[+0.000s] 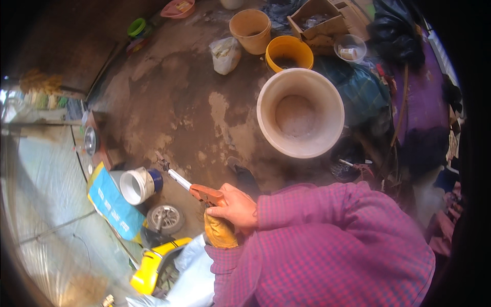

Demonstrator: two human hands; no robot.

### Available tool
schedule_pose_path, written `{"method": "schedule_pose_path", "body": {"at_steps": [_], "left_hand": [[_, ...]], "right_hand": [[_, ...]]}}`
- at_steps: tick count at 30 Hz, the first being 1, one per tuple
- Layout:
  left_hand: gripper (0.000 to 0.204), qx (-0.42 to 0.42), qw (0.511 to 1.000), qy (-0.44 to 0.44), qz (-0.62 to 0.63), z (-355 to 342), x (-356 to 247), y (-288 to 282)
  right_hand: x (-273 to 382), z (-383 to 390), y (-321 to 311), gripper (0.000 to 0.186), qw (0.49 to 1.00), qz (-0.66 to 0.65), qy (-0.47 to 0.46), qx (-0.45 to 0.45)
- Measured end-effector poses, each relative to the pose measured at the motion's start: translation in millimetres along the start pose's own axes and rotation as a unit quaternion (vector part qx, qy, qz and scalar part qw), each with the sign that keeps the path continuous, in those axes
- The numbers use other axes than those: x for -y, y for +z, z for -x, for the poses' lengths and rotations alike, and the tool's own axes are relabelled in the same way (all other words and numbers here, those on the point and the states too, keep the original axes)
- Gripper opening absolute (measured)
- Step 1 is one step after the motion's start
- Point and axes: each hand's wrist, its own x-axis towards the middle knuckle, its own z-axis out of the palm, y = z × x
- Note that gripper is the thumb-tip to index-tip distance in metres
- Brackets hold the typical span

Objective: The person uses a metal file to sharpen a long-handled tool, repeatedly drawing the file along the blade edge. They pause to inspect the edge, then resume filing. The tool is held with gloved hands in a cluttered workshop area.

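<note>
My bare right hand is closed around the orange grip of a long-handled tool. The tool has a silver shaft and a dark, jaw-like head, pointing up and left over the floor. My left hand, in a yellow work glove, is curled right below the grip, against my right hand. Its fingers are partly covered, so what they hold cannot be made out. A white bucket with a blue band lies tipped on its side, left of the tool.
Right of centre stands a large pale tub, with a yellow bucket and a beige bucket behind. A white bag rests beside them. Left are a blue-and-yellow sack, a wheel and a yellow plastic panel.
</note>
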Motion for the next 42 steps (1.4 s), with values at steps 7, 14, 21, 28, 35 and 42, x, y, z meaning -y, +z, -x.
{"method": "schedule_pose_path", "body": {"at_steps": [7, 14, 21, 28, 35, 42], "left_hand": [[0.040, 0.101, 0.984, -0.016, -0.146, -123, -60, -5], [0.039, 0.165, 0.961, 0.039, -0.218, -239, -97, 59], [0.045, 0.117, 0.968, -0.106, -0.195, -342, -174, 180], [0.042, 0.162, 0.951, -0.070, -0.254, -433, -196, 250], [0.024, 0.307, 0.802, 0.175, -0.482, -495, -194, 272], [0.027, 0.361, 0.754, 0.141, -0.531, -535, -219, 282]], "right_hand": [[48, -99, 4, 0.052, 0.981, 0.003, -0.109, -0.160], [63, -189, -53, 0.046, 0.937, -0.148, -0.181, -0.259], [86, -288, -175, 0.047, 0.928, -0.270, -0.149, -0.210], [118, -335, -264, 0.054, 0.956, -0.255, 0.033, -0.140], [122, -344, -333, 0.052, 0.875, -0.481, -0.011, -0.049], [127, -368, -337, 0.048, 0.853, -0.505, -0.070, -0.114]]}}
